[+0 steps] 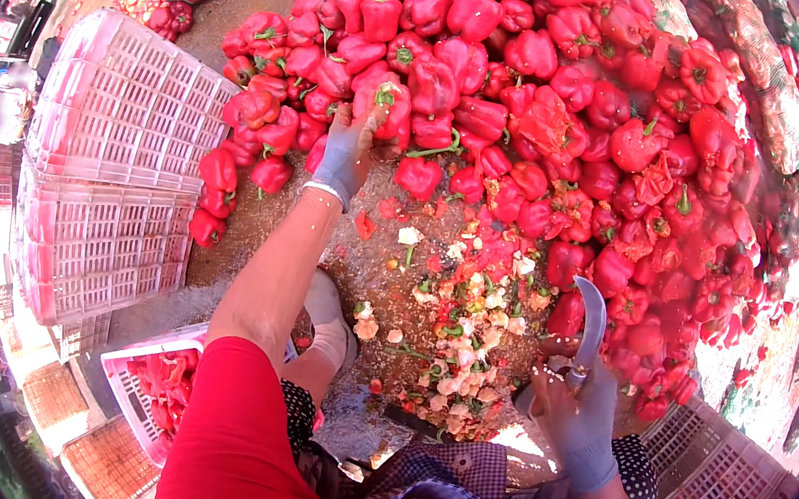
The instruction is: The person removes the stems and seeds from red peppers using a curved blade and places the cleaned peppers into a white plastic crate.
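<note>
My left hand (346, 154), in a grey-blue glove with bare fingertips, stretches to the near edge of a big heap of red bell peppers (476, 15). Its fingers close on one red bell pepper (398, 118) whose green stem end faces up. At the lower right my gloved right hand (581, 423) grips a knife (593, 320) with a short curved blade, the tip pointing up and away from me. Between my hands, cut-out pepper cores (468, 344), pale with seeds and green stems, lie scattered on the ground.
Two stacked pink plastic crates (126, 103) stand at the left. A smaller crate (124, 362) beside my left leg holds red pepper pieces (163, 388). Another pink crate (716, 493) is at the lower right. Filled mesh sacks (770, 81) line the far right.
</note>
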Motion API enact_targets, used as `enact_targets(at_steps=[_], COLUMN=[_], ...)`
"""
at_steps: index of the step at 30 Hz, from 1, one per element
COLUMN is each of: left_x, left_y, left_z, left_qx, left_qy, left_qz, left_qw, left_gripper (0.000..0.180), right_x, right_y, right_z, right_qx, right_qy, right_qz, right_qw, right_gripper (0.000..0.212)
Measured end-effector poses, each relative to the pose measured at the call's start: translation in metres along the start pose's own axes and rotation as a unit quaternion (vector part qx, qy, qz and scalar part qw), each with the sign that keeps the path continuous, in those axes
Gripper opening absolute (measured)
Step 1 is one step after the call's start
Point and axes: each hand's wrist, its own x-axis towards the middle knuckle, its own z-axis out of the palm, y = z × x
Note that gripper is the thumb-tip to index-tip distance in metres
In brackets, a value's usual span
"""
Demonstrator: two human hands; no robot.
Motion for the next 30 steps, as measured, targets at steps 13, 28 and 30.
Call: enact_targets(at_steps=[13,28,30], left_x=[-0.272,-0.298,-0.300], left_y=[0.096,0.075,0.073], left_z=[0.016,0.026,0.029], left_qx=[0.154,0.378,0.326], left_qy=[-0.195,-0.084,-0.080], left_qz=[-0.020,0.423,0.340], left_qw=[0.968,0.819,0.879], left_gripper=[0.059,0.050,0.044], right_x=[-0.038,-0.053,-0.054], right_y=[0.010,0.008,0.005], right_z=[0.027,0.022,0.022], right_qx=[-0.163,-0.274,-0.259], right_qy=[-0.050,0.026,0.029], right_qz=[-0.370,-0.347,-0.365], right_qw=[0.913,0.897,0.894], right_gripper=[0.033,0.027,0.026])
